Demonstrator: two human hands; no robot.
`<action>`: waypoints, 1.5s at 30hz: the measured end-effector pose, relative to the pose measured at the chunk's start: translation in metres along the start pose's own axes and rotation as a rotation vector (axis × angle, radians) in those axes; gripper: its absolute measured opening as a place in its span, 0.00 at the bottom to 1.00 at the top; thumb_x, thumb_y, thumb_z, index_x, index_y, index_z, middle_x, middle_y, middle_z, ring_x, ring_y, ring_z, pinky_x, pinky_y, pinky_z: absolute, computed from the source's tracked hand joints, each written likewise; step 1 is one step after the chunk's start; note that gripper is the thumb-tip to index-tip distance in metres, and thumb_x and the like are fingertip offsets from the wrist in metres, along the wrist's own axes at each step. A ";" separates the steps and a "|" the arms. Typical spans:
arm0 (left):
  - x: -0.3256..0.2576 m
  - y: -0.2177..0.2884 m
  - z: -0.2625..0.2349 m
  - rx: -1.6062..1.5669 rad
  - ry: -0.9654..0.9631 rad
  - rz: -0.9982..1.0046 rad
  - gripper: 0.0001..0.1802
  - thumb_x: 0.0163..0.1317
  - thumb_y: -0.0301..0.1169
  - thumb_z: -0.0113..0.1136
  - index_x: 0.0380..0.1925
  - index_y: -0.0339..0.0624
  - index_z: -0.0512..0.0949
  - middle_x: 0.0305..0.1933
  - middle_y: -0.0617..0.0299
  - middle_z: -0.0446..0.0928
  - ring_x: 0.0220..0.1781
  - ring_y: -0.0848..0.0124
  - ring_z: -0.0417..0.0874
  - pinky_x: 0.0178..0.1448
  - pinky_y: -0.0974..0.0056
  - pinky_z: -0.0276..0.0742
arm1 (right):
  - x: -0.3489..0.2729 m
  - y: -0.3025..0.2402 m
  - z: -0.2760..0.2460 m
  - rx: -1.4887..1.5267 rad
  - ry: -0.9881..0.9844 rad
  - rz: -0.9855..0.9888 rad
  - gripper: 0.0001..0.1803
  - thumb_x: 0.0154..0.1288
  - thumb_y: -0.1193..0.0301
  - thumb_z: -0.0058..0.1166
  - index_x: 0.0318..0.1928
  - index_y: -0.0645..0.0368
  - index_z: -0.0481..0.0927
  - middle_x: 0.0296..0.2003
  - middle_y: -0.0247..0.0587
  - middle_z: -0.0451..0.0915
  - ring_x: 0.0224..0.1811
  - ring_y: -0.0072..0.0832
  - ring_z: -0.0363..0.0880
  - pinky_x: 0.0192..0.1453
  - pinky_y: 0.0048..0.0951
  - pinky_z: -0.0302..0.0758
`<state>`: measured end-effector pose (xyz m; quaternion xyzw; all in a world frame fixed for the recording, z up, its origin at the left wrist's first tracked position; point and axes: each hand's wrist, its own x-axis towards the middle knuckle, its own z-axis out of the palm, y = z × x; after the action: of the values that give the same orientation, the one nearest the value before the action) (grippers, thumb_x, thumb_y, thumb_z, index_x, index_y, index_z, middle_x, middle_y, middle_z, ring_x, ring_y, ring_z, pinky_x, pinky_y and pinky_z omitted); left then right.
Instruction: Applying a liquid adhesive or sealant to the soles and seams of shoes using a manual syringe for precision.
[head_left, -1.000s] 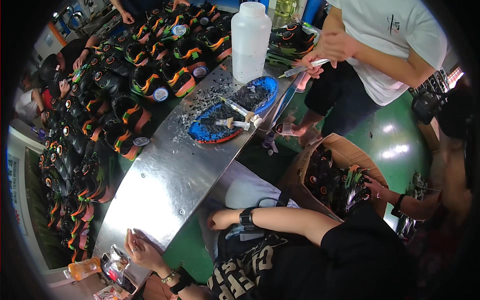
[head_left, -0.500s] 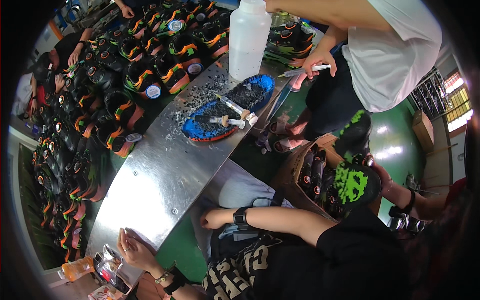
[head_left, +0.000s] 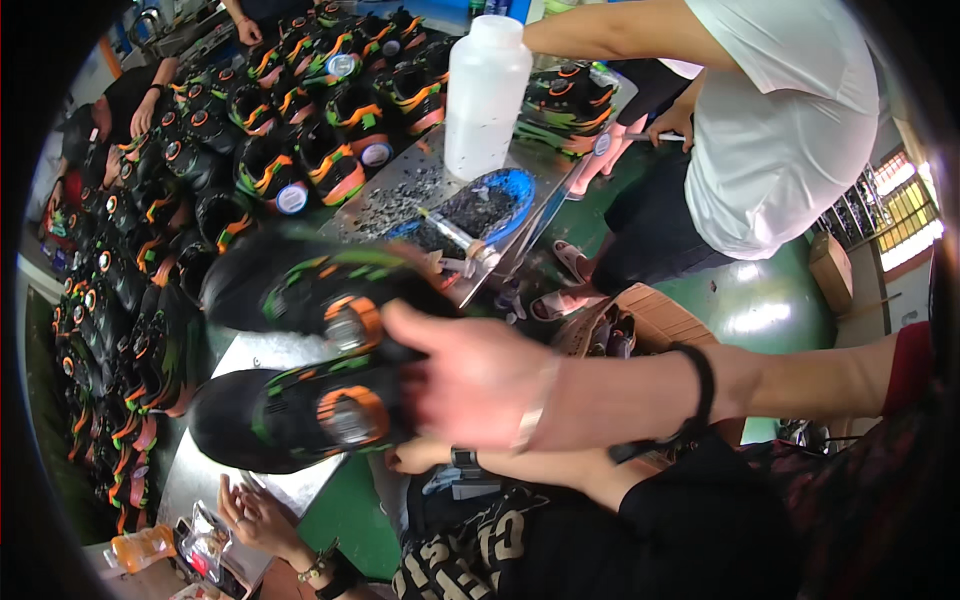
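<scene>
Massed from the upper left down to the lower left of the frame: many black shoes (head_left: 165, 210) with orange and green trim, looking largely made up. Diagonally through the middle, brightest at lower left: a metal bench (head_left: 185, 490). At upper right, a co-worker in a white shirt (head_left: 785, 150). Left of centre, blurred and over the bench, a similar pair of shoes (head_left: 265, 415), held firmly at the heel end by another co-worker's grip (head_left: 480, 385) from the right edge; in the air by the look of it, not yet set down. Right of centre, partly behind that forearm, a cardboard box (head_left: 660, 315) with more shoes showing inside, so probably not all handled. At upper centre, a whitish translucent jug (head_left: 488, 100). Just below, a blue-rimmed, sole-shaped piece (head_left: 520, 205), partly hidden by the held pair. At lower left, the person's left grip (head_left: 250, 515), fingers loosely extended by the bench edge, apparently holding nothing; just beside, a clear packet (head_left: 205, 540) and an orange bottle (head_left: 140, 550). Below centre, under the lifted pair, the right grip (head_left: 420, 455), seemingly curled; contents impossible to tell. Across the blue-rimmed piece, a syringe (head_left: 450, 230), apparently idle. Scattered alongside, dark crumbs (head_left: 385, 200), not cleared away.
</scene>
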<state>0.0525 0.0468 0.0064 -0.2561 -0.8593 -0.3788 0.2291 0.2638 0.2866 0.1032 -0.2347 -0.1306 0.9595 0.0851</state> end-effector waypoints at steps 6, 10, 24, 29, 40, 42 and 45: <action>-0.003 0.000 -0.003 0.088 0.060 0.078 0.15 0.64 0.20 0.49 0.49 0.35 0.78 0.50 0.55 0.79 0.42 0.62 0.83 0.43 0.63 0.80 | 0.050 0.027 0.068 0.336 0.353 -0.114 0.16 0.66 0.73 0.49 0.54 0.55 0.70 0.51 0.39 0.74 0.52 0.31 0.74 0.57 0.36 0.70; -0.003 -0.001 -0.002 0.085 0.021 0.062 0.14 0.65 0.20 0.48 0.48 0.34 0.78 0.49 0.55 0.79 0.43 0.61 0.83 0.45 0.63 0.81 | 0.081 0.047 0.037 0.149 0.084 0.004 0.20 0.64 0.70 0.50 0.56 0.53 0.69 0.54 0.43 0.71 0.56 0.35 0.71 0.63 0.36 0.64; -0.002 -0.001 -0.001 0.121 0.039 0.079 0.14 0.61 0.17 0.51 0.44 0.36 0.80 0.45 0.58 0.80 0.37 0.67 0.82 0.38 0.65 0.78 | 0.102 0.133 -0.153 -1.809 -0.175 0.067 0.14 0.62 0.62 0.48 0.42 0.53 0.82 0.40 0.46 0.82 0.43 0.41 0.81 0.46 0.40 0.75; -0.002 -0.002 0.000 0.096 0.047 0.055 0.15 0.58 0.19 0.53 0.45 0.41 0.81 0.45 0.61 0.80 0.35 0.67 0.82 0.38 0.64 0.77 | 0.125 0.164 -0.216 -1.730 -0.155 -0.022 0.14 0.62 0.63 0.49 0.42 0.53 0.82 0.39 0.45 0.83 0.43 0.41 0.81 0.47 0.40 0.75; -0.003 -0.001 0.000 0.073 0.044 0.037 0.17 0.57 0.19 0.53 0.46 0.44 0.81 0.42 0.60 0.80 0.34 0.68 0.81 0.39 0.64 0.76 | 0.111 0.147 -0.186 -1.693 -0.151 -0.001 0.12 0.61 0.64 0.52 0.41 0.54 0.82 0.37 0.44 0.83 0.41 0.42 0.81 0.45 0.39 0.74; -0.002 0.000 0.000 0.099 0.042 0.049 0.17 0.58 0.19 0.53 0.46 0.44 0.81 0.42 0.60 0.80 0.34 0.68 0.81 0.39 0.64 0.76 | 0.111 0.147 -0.188 -1.747 -0.196 -0.077 0.12 0.64 0.64 0.49 0.42 0.55 0.81 0.33 0.40 0.83 0.38 0.37 0.81 0.43 0.35 0.75; -0.002 0.001 -0.001 0.102 0.038 0.072 0.17 0.58 0.19 0.53 0.46 0.44 0.81 0.42 0.59 0.80 0.35 0.68 0.81 0.40 0.64 0.77 | 0.110 0.144 -0.183 -1.701 -0.193 0.019 0.12 0.63 0.65 0.50 0.42 0.55 0.81 0.34 0.40 0.83 0.38 0.37 0.81 0.44 0.36 0.75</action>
<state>0.0548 0.0464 0.0065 -0.2674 -0.8633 -0.3307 0.2717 0.2394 0.2125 -0.1421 -0.1372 -0.8108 0.5516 -0.1395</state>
